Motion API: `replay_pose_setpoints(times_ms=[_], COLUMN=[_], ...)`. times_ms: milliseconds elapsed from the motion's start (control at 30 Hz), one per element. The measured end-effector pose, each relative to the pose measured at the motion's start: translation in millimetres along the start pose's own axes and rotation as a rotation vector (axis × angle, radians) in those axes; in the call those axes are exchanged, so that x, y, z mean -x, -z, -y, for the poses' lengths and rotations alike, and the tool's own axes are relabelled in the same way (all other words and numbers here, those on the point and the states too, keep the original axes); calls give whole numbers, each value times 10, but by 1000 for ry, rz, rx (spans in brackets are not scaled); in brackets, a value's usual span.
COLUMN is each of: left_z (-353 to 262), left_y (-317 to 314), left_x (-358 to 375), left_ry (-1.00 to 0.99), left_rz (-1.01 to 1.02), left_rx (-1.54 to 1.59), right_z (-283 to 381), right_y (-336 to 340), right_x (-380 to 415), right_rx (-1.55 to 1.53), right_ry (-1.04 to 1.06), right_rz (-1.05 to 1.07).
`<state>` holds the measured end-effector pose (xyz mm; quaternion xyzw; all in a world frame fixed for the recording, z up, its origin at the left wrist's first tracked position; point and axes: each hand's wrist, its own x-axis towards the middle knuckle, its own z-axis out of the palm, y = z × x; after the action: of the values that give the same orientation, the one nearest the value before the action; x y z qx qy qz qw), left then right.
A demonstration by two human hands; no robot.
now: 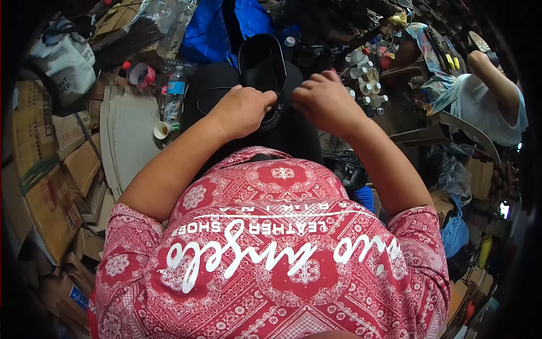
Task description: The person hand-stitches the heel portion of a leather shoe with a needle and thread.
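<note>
A black shoe or sandal lies on my lap, its open end pointing away from me. My left hand is closed at the shoe's near left edge, fingers curled against a row of dark stitches or loops. Just right of the shoe, my right hand is raised with its fingers bent inward; its fingertips are dark and blurred, so whether they pinch anything is hidden. A thin dark cord curves over my dark-clothed left knee.
Plastic bottles and a paper cup are at the left, near flattened cardboard. A blue bag lies ahead. Several bottles and a seated person in a light shirt are at the right.
</note>
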<state>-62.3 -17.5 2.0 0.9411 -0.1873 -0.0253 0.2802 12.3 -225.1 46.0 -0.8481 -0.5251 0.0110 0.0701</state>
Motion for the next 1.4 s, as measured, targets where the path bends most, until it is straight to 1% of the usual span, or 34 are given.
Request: replay_pose_setpoints(times_ms=[67,100,167,300,367,400,433,467,500,533,567,600,633,667,700,733,767,800,833,867,933,967,1000,1033,1067,1100,1133,1167,1233,1267,1300,1333,1367,1400], left_z=[24,35,102,119,224,303,383,420,442,436,413,372,318,254,143,12,-46,-15,47,131,565,777,891,1150,1439,1761,1958,1876,1425,1168,870,533,388,282], left_y=[4,0,0,111,187,242,326,448,526,548,602,660,709,716,664,599,565,533,463,379,251,246,350,442,547,653,711,696,629,583,538,530,441,343], left_x=[-2,3,80,277,501,635,791,926,1005,1022,1027,977,865,750,613,457,382,397,433,481,744,937,1143,1385,1670,2042,2269,2146,1544,1223,891,612,397,206], left_ry=[-21,-42,-78,-163,-133,-109,-77,38,133,228,324,330,277,217,217,63,-102,-103,-36,35,207,268,485,584,680,531,378,380,632,470,310,196,44,-12], left_rz=[23,45,15,-72,-92,-116,-158,-127,-184,-244,-303,-305,-360,-413,-416,-449,-475,-479,-342,-197,-283,-413,-642,-818,-992,-923,-847,-846,-801,-656,-510,-427,-341,-311], left_rx=[-41,-79,-110,-213,-273,-332,-333,-317,-184,67,317,316,555,793,792,1088,1379,1377,1525,1669,1527,1415,1316,1227,1125,1202,1273,1273,664,572,478,346,317,310], right_z=[73,60,14,-91,-256,-336,-454,-612,-673,-713,-741,-744,-673,-545,-413,-316,-235,-202,-221,-274,-509,-862,-963,-1250,-1308,-1506,-1434,-1690,-1327,-1243,-920,-652,-552,-415], right_y=[-100,-132,-164,-204,-250,-248,-272,-316,-308,-332,-353,-345,-316,-316,-310,-307,-305,-301,-295,-295,-379,-513,-420,-519,-421,-385,-293,-418,-399,-416,-301,-240,-307,-318], right_x=[-75,-89,-113,-17,137,256,423,588,656,670,662,633,510,331,189,98,13,-30,-5,73,310,605,835,1098,1251,1548,1638,1884,1516,1378,1045,766,587,411], right_rx=[73,73,77,-35,-52,-34,32,-109,-251,-252,-764,-1276,-1276,-1611,-1938,-1938,-2113,-2288,-2288,-2146,-1906,-1889,-1668,-1048,-1133,-1093,-1061,-1135,-1030,-1070,-1067,-1143,-1151,-1025], right_ry=[61,65,86,99,56,-42,-64,-240,-414,-411,-591,-756,-749,-663,-554,-550,-542,-532,-529,-589,-677,-603,-755,-761,-957,-1091,-1170,-1078,-1000,-857,-774,-708,-659,-490], right_rz=[122,121,143,103,56,114,56,107,160,169,-17,-222,-221,-417,-619,-616,-634,-648,-643,-600,-553,-497,-581,-703,-902,-880,-891,-790,-648,-470,-407,-348,-261,-232])
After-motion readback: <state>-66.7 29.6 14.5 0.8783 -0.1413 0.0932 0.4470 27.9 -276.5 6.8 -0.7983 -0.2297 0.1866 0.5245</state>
